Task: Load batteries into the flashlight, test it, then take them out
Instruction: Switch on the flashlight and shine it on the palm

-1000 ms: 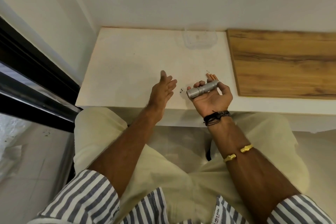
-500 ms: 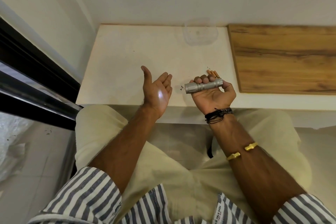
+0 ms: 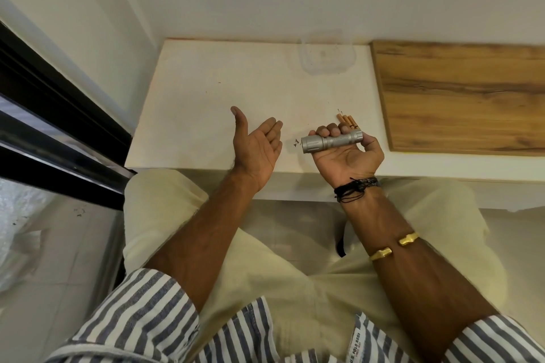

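Observation:
A silver flashlight (image 3: 330, 142) lies sideways in my right hand (image 3: 346, 153), its wider head pointing left toward my other hand; the fingers curl over its barrel. My left hand (image 3: 256, 146) is held palm up and turned toward the flashlight's head, fingers apart and holding nothing, a short gap away. No light spot shows on that palm now. Several orange-brown batteries (image 3: 348, 121) lie on the white tabletop (image 3: 206, 103) just behind my right fingers.
A clear plastic container (image 3: 326, 57) stands at the back of the white tabletop by the wall. A wooden board (image 3: 460, 94) covers the right side. A dark window frame (image 3: 44, 115) runs along the left. My lap is below the table edge.
My left hand turned from palm down to palm up facing the flashlight. A bright spot showed on the palm half a second ago and is gone now. The flashlight levelled out.

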A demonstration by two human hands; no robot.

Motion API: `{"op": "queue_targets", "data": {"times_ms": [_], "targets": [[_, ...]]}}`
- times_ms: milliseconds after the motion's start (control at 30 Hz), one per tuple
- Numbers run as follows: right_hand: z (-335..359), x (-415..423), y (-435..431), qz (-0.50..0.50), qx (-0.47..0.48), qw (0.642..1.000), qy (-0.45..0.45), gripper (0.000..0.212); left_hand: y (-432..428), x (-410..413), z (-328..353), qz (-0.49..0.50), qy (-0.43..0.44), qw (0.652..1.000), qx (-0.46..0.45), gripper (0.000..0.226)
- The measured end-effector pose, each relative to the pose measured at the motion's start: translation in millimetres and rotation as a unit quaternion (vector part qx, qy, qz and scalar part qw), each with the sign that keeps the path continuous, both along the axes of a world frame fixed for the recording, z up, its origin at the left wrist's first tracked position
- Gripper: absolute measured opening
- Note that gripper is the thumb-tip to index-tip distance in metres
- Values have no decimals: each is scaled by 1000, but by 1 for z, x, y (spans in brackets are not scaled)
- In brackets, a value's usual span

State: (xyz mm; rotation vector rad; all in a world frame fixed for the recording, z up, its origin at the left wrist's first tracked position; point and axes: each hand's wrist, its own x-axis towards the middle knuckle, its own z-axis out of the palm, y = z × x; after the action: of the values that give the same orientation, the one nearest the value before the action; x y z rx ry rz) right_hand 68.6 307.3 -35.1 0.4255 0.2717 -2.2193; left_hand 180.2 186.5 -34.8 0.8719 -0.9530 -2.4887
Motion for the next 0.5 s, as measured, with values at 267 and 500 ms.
{"op": "queue_targets", "data": {"times_ms": [267, 500], "targets": [[3, 2, 0, 6, 11, 1000, 6, 27, -1, 0, -3, -5, -1, 1000, 4, 106], [4, 2, 2, 15, 6, 1000, 16, 26, -2, -1, -3, -16, 15, 999, 27, 110]]}}
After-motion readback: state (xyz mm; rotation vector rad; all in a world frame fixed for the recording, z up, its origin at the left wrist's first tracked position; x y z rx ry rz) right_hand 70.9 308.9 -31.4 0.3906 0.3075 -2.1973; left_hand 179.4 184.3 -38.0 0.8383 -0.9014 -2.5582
